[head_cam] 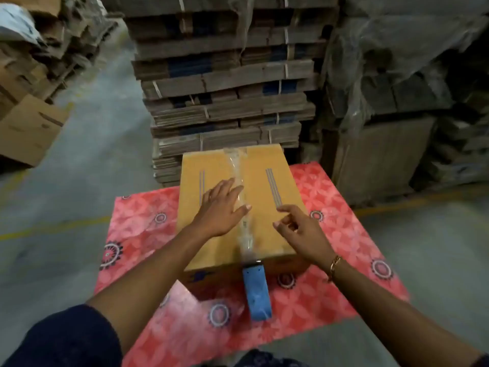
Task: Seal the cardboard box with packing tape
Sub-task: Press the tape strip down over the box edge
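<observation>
A closed brown cardboard box lies on a red patterned mat. A strip of clear packing tape runs along its centre seam from the far edge to the near edge. A blue tape dispenser hangs at the box's near edge, attached to the tape end. My left hand lies flat on the box top, fingers spread, thumb touching the tape. My right hand hovers over the right half of the lid, fingers loosely curled and empty.
The red mat covers the grey concrete floor. A tall stack of bundled flat cartons stands right behind the box. Plastic-covered cartons are at the right, loose cardboard boxes at the left.
</observation>
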Action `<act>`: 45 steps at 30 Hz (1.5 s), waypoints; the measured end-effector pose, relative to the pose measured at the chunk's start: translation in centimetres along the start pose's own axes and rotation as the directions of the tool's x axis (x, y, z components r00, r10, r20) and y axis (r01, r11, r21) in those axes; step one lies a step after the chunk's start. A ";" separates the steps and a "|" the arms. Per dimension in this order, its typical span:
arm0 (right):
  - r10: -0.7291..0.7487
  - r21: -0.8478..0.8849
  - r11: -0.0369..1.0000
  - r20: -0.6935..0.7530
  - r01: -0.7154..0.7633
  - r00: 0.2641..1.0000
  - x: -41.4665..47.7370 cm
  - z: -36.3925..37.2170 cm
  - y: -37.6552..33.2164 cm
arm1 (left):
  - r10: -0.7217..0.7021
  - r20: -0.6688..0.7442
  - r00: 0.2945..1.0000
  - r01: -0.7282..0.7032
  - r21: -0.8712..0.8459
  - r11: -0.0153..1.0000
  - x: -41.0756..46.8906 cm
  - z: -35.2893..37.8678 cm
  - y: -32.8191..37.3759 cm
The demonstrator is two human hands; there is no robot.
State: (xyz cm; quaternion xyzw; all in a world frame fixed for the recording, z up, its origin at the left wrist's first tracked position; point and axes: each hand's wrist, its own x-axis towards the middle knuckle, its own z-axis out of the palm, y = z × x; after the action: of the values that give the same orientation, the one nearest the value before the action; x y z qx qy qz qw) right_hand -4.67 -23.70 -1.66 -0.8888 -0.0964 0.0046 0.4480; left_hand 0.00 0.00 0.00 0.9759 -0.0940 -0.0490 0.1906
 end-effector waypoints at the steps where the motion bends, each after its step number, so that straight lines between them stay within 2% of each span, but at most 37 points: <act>1: 0.044 0.039 0.998 -0.007 -0.044 0.999 -1.2 1.4 0.8 | 0.045 0.053 0.998 -0.047 0.036 0.998 -0.2 0.8 -0.4; 4: 0.163 0.022 0.986 -0.030 -0.162 0.986 -6.0 5.3 2.6 | 0.177 0.180 0.968 -0.201 0.125 0.972 -0.7 4.0 -1.7; 7: 0.238 -0.065 0.968 -0.068 -0.242 0.969 -9.4 8.7 4.1 | 0.285 0.225 0.932 -0.328 0.185 0.926 -0.9 6.9 -2.3; 10: 0.291 -0.171 0.939 -0.071 -0.299 0.954 -10.8 11.8 4.2 | 0.308 0.247 0.919 -0.361 0.207 0.909 -1.3 9.0 -3.1; 13: 0.357 -0.251 0.892 -0.119 -0.376 0.927 -10.8 14.5 3.7 | 0.330 0.194 0.924 -0.370 0.233 0.899 -1.9 10.3 -3.9; 17: 0.486 -0.212 0.849 -0.048 -0.484 0.873 -10.2 15.8 4.1 | 0.352 0.141 0.925 -0.377 0.231 0.897 -1.8 10.7 -4.2; 20: 0.472 -0.178 0.866 -0.022 -0.468 0.881 -10.3 15.7 4.3 | 0.352 0.148 0.924 -0.377 0.209 0.902 -1.8 10.6 -4.3; 23: 0.465 -0.177 0.865 -0.070 -0.470 0.882 -11.2 15.8 3.9 | 0.351 0.140 0.926 -0.374 0.195 0.907 -1.9 10.5 -4.2; 30: 0.546 -0.158 0.814 -0.120 -0.559 0.829 -13.1 17.4 2.5 | 0.372 0.103 0.923 -0.386 0.205 0.899 -1.9 10.9 -4.4; 36: 0.511 -0.170 0.822 -0.199 -0.543 0.836 -14.3 16.7 1.9 | 0.376 0.093 0.922 -0.388 0.238 0.891 -1.7 11.3 -4.5; 41: 0.499 -0.078 0.842 -0.260 -0.533 0.827 -15.0 16.5 0.8 | 0.378 0.095 0.921 -0.390 0.231 0.892 -1.6 11.5 -4.6; 45: 0.481 -0.088 0.845 -0.304 -0.527 0.823 -15.8 16.1 -0.1 | 0.381 0.085 0.921 -0.390 0.232 0.891 -1.6 11.6 -4.6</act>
State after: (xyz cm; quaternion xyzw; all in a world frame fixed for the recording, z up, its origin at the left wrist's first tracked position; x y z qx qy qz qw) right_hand -21.65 -13.66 -12.46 -0.9090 0.2045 -0.0062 0.3632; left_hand -2.32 0.26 -12.34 0.9527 -0.2944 -0.0164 0.0733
